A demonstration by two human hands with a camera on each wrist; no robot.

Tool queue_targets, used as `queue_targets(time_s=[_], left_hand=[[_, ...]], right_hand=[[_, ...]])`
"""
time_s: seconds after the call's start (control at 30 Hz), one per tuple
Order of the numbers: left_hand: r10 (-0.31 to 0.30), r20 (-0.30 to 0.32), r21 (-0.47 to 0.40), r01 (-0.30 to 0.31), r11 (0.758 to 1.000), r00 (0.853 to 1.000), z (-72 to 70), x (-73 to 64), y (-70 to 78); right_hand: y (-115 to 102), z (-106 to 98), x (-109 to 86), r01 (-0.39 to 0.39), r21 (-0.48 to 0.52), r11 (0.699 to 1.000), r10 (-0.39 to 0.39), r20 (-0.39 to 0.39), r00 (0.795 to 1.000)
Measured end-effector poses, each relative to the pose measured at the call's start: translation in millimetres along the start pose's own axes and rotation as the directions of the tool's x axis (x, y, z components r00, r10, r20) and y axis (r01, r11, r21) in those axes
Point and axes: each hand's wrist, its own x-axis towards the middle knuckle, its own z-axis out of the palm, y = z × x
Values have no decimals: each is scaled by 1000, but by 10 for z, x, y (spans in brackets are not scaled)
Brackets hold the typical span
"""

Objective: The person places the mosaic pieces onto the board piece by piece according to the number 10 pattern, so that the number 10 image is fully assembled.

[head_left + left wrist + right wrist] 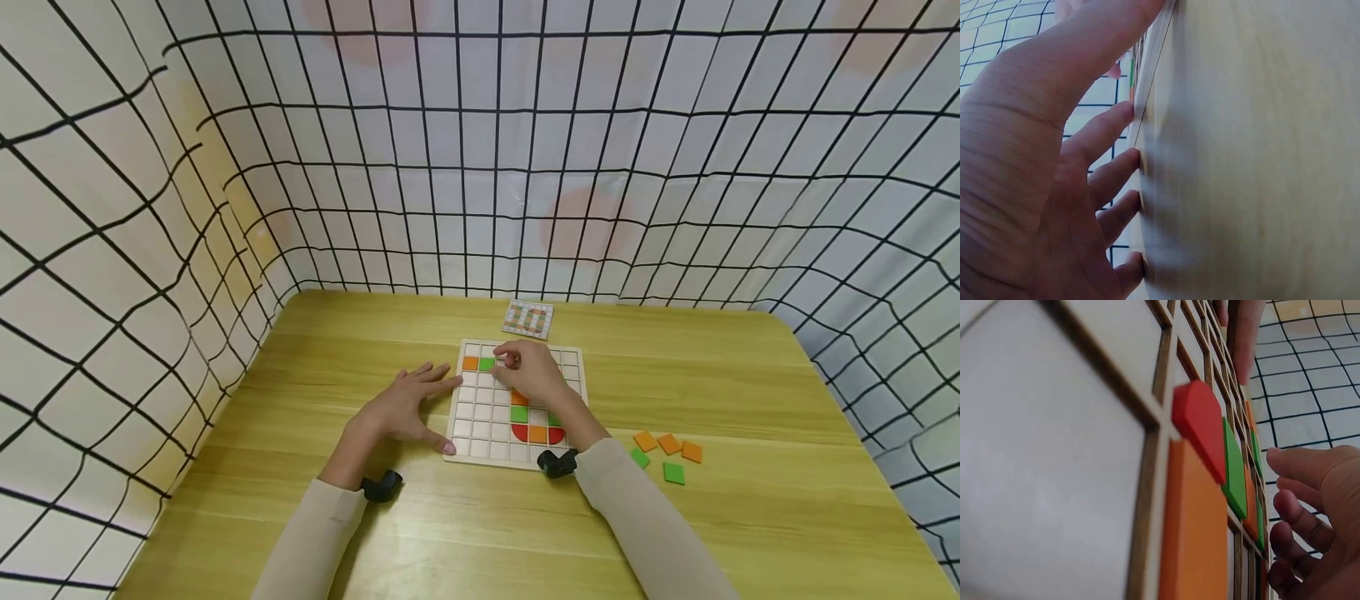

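A pale wooden grid board lies on the table, with orange, green and red tiles set in some squares. My left hand spreads along its left side, thumb at the near corner and index finger at the left edge. In the left wrist view the other fingertips rest on the tabletop. Over the board's upper middle is my right hand, thumb and index finger apart beside a green tile. The right wrist view shows its fingers loosely bent, with no tile visible between them. An orange tile sits left of the green one.
Loose orange tiles and green tiles lie right of the board. A small pattern card lies behind it. Black-lined white curtains enclose the table's back and sides.
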Motion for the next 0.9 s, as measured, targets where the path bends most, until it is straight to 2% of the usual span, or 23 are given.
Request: queue_targets(time_s=[0.1,0.27,0.9], left_hand=[[-8,1,-4,8,1000,1000,-6,-9,-2],[-3,-6,-1,3,1000,1000,4,-4,-5],[-2,0,-3,2,1000,1000,10,-15,5]], right_hand=[[19,-44,-31,27,30,999,-27,-6,1000],[75,-166,-124,33,5,999,-33,-32,999],[497,-890,-870,-37,-150,988,17,-131,991]])
